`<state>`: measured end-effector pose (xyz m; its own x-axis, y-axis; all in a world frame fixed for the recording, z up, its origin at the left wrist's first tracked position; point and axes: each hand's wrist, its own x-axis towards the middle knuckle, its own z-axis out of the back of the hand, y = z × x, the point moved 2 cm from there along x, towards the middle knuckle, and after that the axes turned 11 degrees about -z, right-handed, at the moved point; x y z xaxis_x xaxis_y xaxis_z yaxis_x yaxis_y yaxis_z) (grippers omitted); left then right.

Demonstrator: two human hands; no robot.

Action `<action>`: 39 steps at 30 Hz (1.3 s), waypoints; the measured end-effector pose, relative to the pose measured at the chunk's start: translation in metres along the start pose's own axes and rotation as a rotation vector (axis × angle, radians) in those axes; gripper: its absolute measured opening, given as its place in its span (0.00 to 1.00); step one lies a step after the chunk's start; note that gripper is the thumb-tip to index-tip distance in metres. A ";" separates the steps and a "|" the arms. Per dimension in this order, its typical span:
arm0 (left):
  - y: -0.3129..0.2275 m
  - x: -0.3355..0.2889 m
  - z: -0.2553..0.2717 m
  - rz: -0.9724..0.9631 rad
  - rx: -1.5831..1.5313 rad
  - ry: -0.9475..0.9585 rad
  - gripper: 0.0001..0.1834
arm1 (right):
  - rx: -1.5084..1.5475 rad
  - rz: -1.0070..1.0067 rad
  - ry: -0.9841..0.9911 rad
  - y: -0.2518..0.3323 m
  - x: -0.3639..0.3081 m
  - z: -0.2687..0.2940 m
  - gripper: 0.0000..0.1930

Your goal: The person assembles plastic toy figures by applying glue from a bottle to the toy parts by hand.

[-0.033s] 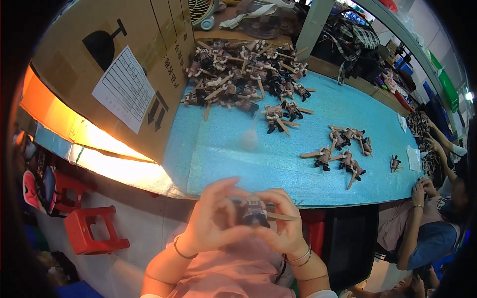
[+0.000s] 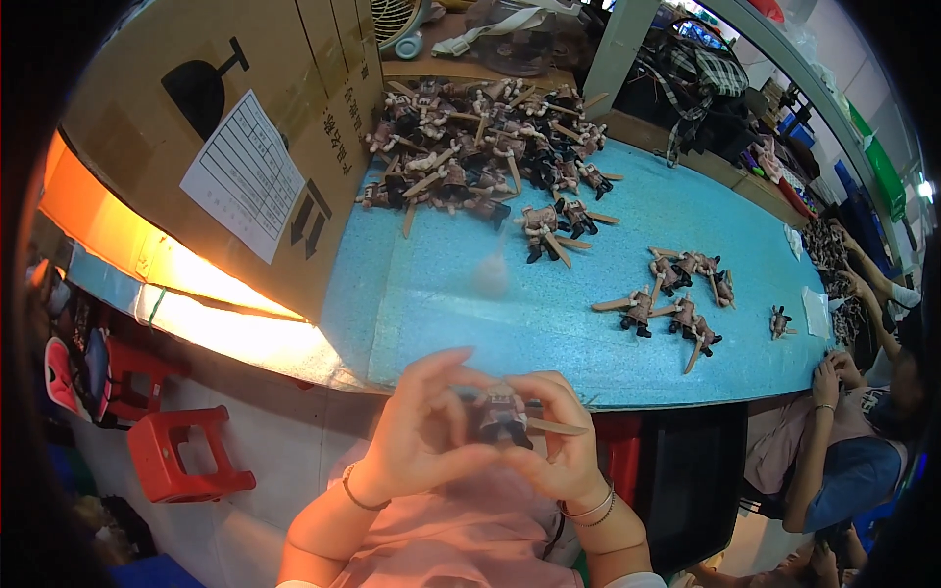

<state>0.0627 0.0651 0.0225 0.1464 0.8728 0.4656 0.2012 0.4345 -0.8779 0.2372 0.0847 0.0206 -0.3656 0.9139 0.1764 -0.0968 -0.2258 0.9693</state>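
Observation:
Between my two hands, in front of my body, is a small figurine (image 2: pixel 504 414) with a pinkish-brown top and dark legs. A flat tan blade-like piece (image 2: pixel 557 428) juts from its right side toward my right palm. My left hand (image 2: pixel 417 441) curls round the figurine's left side, its fingertips blurred. My right hand (image 2: pixel 566 446) closes on it from the other side, thumb below and fingers above. Beyond them on the blue table, similar figurines lie in a small group (image 2: pixel 676 302), and a large heap of figurines (image 2: pixel 470 147) stands at the back.
A big cardboard box (image 2: pixel 245 127) stands on the left of the blue tabletop (image 2: pixel 431 323), with bright light beneath it. One figurine (image 2: pixel 779 322) lies apart near a white paper (image 2: pixel 816 312). Red stools (image 2: pixel 186 456) stand on the floor. A co-worker's hands (image 2: pixel 838 372) are at the right edge.

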 end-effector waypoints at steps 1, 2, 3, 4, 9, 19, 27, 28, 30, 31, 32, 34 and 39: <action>0.001 0.001 0.000 0.003 -0.004 0.002 0.43 | 0.011 -0.026 -0.018 -0.001 -0.001 0.001 0.32; 0.003 0.002 0.000 -0.002 -0.008 0.019 0.44 | 0.009 -0.031 -0.023 -0.001 -0.002 0.002 0.32; 0.005 0.004 0.000 -0.007 -0.014 0.038 0.44 | 0.062 -0.095 -0.024 -0.003 -0.002 0.003 0.33; 0.003 0.004 -0.001 -0.014 -0.019 0.046 0.44 | 0.112 -0.149 -0.029 -0.001 -0.004 0.005 0.34; 0.003 0.007 -0.002 -0.094 0.307 0.055 0.42 | -0.247 0.051 0.037 0.017 0.011 0.027 0.33; 0.021 0.038 -0.033 0.039 0.400 0.230 0.38 | -0.800 0.084 -0.008 0.014 0.022 0.065 0.29; 0.060 0.119 -0.077 -0.458 1.245 0.198 0.26 | -0.959 -0.112 -0.304 -0.026 0.043 0.136 0.28; 0.073 0.131 -0.077 -0.469 1.244 0.192 0.26 | -0.984 -0.095 -0.354 -0.032 0.043 0.144 0.28; 0.093 0.149 -0.074 -0.425 1.707 0.064 0.22 | -1.021 -0.041 -0.396 -0.039 0.043 0.150 0.28; 0.098 0.155 -0.077 -0.433 1.698 0.063 0.22 | -1.054 0.001 -0.434 -0.041 0.041 0.154 0.28; 0.102 0.159 -0.078 -0.350 1.767 0.067 0.20 | -1.062 -0.001 -0.442 -0.042 0.040 0.159 0.28; 0.106 0.168 -0.077 -0.250 1.749 0.087 0.13 | -1.063 -0.010 -0.468 -0.044 0.039 0.165 0.28; 0.094 0.166 -0.076 -0.314 1.513 0.084 0.11 | -1.038 -0.005 -0.441 -0.040 0.034 0.165 0.29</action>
<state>0.1796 0.2338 0.0254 0.3498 0.7143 0.6062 -0.8938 0.4484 -0.0126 0.3818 0.1802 0.0163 -0.0243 0.9086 0.4170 -0.8954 -0.2053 0.3952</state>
